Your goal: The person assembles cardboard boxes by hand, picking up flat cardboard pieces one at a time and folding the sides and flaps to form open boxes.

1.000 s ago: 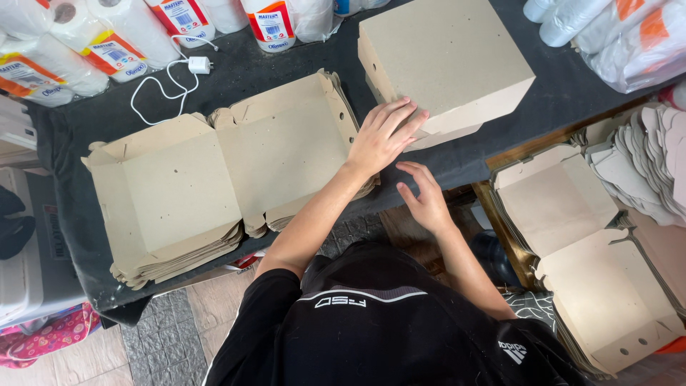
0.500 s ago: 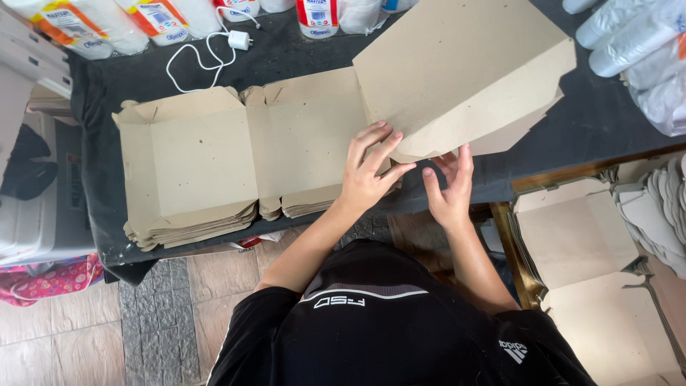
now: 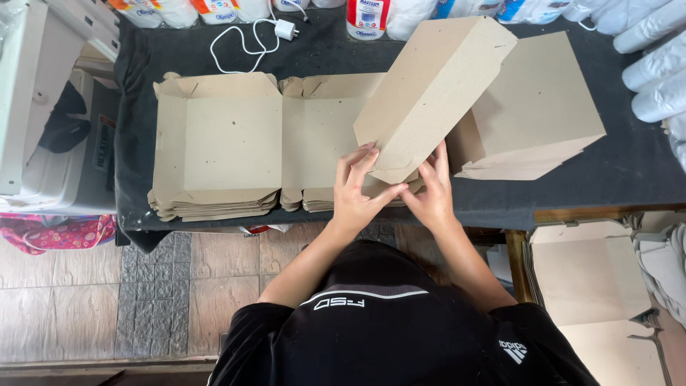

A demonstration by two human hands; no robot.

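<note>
A folded brown cardboard box (image 3: 436,93) is tilted up over the dark table (image 3: 629,168). My left hand (image 3: 359,189) grips its near corner from the left, fingers on the lower edge. My right hand (image 3: 431,193) holds the same corner from the right, thumb meeting the left fingers. Under the hands lies a stack of flat unfolded box blanks (image 3: 229,143), two panels wide. A closed cardboard box (image 3: 539,107) sits just behind and to the right of the held one.
A white charger with its cable (image 3: 246,39) and several plastic-wrapped bottle packs (image 3: 371,14) line the table's far edge. White wrapped rolls (image 3: 654,64) lie at far right. More flat blanks (image 3: 593,279) lie lower right. A white appliance (image 3: 43,121) stands at left.
The box has been lifted and tipped up on end. Both hands have come together at its near corner, and the view has shifted so a second closed box shows at right.
</note>
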